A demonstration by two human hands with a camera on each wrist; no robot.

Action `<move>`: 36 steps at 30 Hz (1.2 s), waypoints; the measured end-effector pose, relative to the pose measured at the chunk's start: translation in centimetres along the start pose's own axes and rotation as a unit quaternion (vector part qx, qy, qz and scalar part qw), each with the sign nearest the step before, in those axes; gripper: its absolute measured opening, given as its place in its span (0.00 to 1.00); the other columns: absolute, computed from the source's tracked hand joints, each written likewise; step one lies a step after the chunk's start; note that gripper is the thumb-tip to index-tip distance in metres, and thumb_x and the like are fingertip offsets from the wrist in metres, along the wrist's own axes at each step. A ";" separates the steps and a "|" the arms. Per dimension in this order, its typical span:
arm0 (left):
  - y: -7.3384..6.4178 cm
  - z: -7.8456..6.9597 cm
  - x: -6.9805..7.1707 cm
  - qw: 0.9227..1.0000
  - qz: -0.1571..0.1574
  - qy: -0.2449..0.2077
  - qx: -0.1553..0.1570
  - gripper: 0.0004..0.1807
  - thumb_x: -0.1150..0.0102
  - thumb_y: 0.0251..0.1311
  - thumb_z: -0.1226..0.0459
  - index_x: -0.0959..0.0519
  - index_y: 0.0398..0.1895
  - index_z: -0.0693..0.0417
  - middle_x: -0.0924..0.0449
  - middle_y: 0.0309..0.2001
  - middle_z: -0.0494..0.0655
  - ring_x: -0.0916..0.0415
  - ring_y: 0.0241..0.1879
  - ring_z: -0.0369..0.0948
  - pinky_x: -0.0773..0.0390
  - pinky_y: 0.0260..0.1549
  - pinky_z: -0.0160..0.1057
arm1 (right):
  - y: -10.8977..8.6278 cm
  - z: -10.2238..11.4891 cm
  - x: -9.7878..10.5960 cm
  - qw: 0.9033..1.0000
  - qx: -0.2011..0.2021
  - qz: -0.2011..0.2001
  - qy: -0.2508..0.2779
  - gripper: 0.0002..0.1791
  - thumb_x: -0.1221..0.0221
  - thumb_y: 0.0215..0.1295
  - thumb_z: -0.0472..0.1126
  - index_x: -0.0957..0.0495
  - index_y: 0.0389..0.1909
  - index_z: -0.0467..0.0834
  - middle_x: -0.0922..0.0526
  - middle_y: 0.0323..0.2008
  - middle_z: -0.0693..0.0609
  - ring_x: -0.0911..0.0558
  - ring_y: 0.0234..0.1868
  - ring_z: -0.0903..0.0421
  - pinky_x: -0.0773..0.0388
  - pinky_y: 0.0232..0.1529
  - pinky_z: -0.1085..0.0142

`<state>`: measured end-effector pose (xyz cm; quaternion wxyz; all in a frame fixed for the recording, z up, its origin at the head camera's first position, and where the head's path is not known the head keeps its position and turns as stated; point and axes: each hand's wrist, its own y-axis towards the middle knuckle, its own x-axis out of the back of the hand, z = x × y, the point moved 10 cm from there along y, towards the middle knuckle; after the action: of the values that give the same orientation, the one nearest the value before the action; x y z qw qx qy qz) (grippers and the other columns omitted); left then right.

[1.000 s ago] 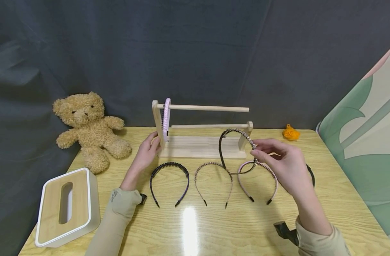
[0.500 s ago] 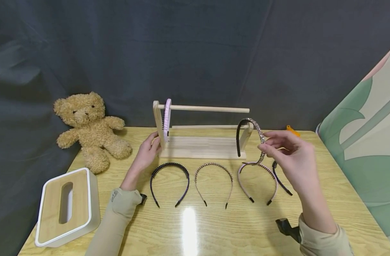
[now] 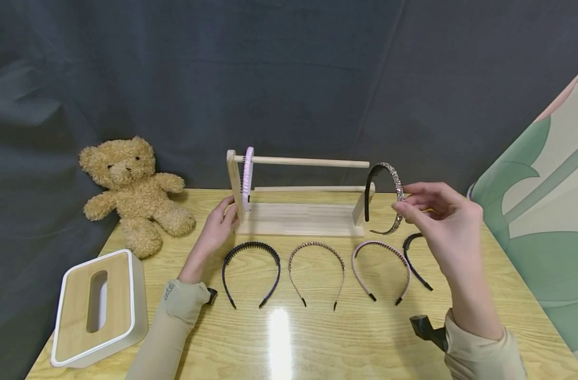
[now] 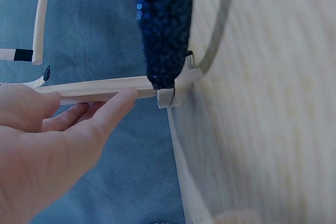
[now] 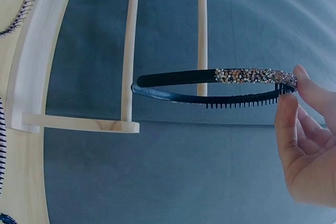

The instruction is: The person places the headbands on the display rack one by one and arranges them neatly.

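Observation:
My right hand [image 3: 448,227] pinches a black headband [image 3: 399,192] with a glittery, stone-covered top between thumb and fingers. It is held upright near the free end of the upper rod of a wooden headband rack [image 3: 298,219], apart from the rod. In the right wrist view small comb teeth line the inner side of the headband [image 5: 252,73]. My left hand [image 3: 218,224] grips the left upright of the rack, thumb on one side and fingers on the other. A lilac headband [image 3: 247,177] hangs on the upper rod beside that upright.
On the table before the rack lie a dark toothed headband [image 3: 251,245], a thin beaded one, a pink headband [image 3: 381,244] and a black headband [image 3: 414,269] partly behind my right hand. A teddy bear [image 3: 134,184] and a tissue box [image 3: 99,306] are at left.
My right hand has moved right and up, away from me, carrying the glittery headband past the rod's free end. My left hand has stayed on the rack.

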<state>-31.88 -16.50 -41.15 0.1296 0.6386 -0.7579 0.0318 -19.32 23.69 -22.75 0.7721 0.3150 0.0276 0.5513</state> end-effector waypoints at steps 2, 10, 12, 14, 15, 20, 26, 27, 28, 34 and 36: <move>0.0 0.0 0.0 1.000 0.000 0.002 0.000 0.26 0.64 0.89 0.65 0.42 0.82 0.70 0.37 0.74 0.75 0.32 0.71 0.67 0.24 0.71 0.52 | 0.1 0.0 0.1 1.000 -0.005 -0.006 0.003 0.14 0.25 0.58 0.23 0.12 0.45 0.32 0.11 0.28 0.58 0.15 0.29 0.63 0.17 0.31 0.80; 0.2 0.1 0.1 1.000 -0.006 0.002 -0.001 0.26 0.64 0.89 0.66 0.41 0.81 0.70 0.36 0.73 0.75 0.31 0.71 0.67 0.24 0.70 0.49 | 0.7 0.3 0.5 1.000 -0.001 -0.021 0.000 0.11 0.25 0.59 0.24 0.10 0.43 0.31 0.12 0.27 0.57 0.17 0.25 0.63 0.19 0.28 0.79; 0.2 0.1 0.1 1.000 -0.006 0.004 -0.002 0.26 0.64 0.89 0.66 0.41 0.81 0.70 0.36 0.73 0.75 0.31 0.71 0.67 0.24 0.70 0.49 | 0.8 0.4 0.5 1.000 -0.002 -0.024 0.002 0.11 0.25 0.59 0.24 0.10 0.43 0.31 0.12 0.27 0.58 0.17 0.25 0.63 0.17 0.30 0.79; 0.2 0.2 0.1 1.000 -0.006 0.003 -0.002 0.26 0.64 0.89 0.66 0.41 0.81 0.70 0.36 0.74 0.75 0.31 0.71 0.67 0.24 0.71 0.49 | 1.0 0.4 0.5 1.000 -0.001 -0.027 0.001 0.10 0.24 0.59 0.25 0.10 0.42 0.31 0.11 0.27 0.58 0.17 0.25 0.63 0.17 0.31 0.79; 0.2 0.2 0.1 1.000 -0.006 0.003 -0.001 0.26 0.64 0.89 0.66 0.41 0.81 0.70 0.36 0.74 0.75 0.32 0.71 0.67 0.24 0.71 0.49 | 1.1 0.4 0.5 1.000 0.000 -0.029 -0.002 0.10 0.24 0.60 0.25 0.10 0.42 0.31 0.11 0.27 0.59 0.17 0.26 0.63 0.16 0.31 0.79; 0.2 0.2 0.1 1.000 -0.008 0.000 -0.002 0.26 0.64 0.89 0.66 0.42 0.81 0.70 0.37 0.74 0.75 0.32 0.72 0.67 0.25 0.71 0.49 | 1.7 0.3 0.5 0.999 0.004 -0.036 -0.011 0.11 0.24 0.60 0.26 0.09 0.43 0.32 0.11 0.28 0.61 0.17 0.26 0.64 0.16 0.33 0.80; 0.1 0.3 0.2 1.000 -0.009 0.000 0.000 0.26 0.64 0.89 0.66 0.40 0.81 0.70 0.36 0.74 0.75 0.31 0.71 0.67 0.24 0.70 0.50 | 2.4 0.1 0.1 0.999 0.002 -0.034 -0.001 0.11 0.24 0.61 0.27 0.09 0.44 0.31 0.11 0.28 0.60 0.16 0.26 0.64 0.16 0.33 0.79; 0.1 0.3 0.2 1.000 -0.008 -0.001 -0.001 0.26 0.64 0.89 0.65 0.41 0.81 0.70 0.36 0.74 0.75 0.31 0.71 0.67 0.24 0.71 0.50 | 2.5 0.0 0.1 0.999 0.002 -0.034 0.003 0.11 0.24 0.61 0.26 0.10 0.44 0.31 0.11 0.28 0.60 0.16 0.26 0.64 0.16 0.33 0.79; 0.1 0.3 0.2 1.000 -0.008 -0.002 -0.001 0.26 0.64 0.89 0.65 0.41 0.81 0.70 0.36 0.74 0.76 0.31 0.71 0.67 0.24 0.71 0.50 | 2.6 0.0 0.0 0.999 0.002 -0.034 0.006 0.11 0.24 0.61 0.26 0.10 0.44 0.31 0.11 0.28 0.60 0.17 0.26 0.64 0.16 0.32 0.79; 0.1 0.2 0.1 1.000 -0.003 -0.011 -0.002 0.26 0.64 0.89 0.65 0.41 0.81 0.70 0.37 0.74 0.75 0.32 0.72 0.67 0.25 0.71 0.50 | 3.1 0.1 -0.5 0.999 0.010 -0.030 0.017 0.10 0.24 0.61 0.27 0.10 0.43 0.31 0.10 0.28 0.59 0.17 0.26 0.64 0.19 0.28 0.78; 0.1 0.2 0.0 1.000 -0.002 -0.013 -0.001 0.26 0.64 0.89 0.65 0.41 0.81 0.70 0.37 0.74 0.75 0.32 0.72 0.66 0.25 0.71 0.50 | 3.3 0.1 -0.6 0.999 0.013 -0.028 0.020 0.10 0.24 0.61 0.27 0.10 0.43 0.31 0.10 0.29 0.60 0.15 0.27 0.64 0.18 0.29 0.78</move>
<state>-32.03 -16.57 -41.37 0.1205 0.6402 -0.7584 0.0224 -22.25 23.72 -21.12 0.7824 0.3131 0.0596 0.5351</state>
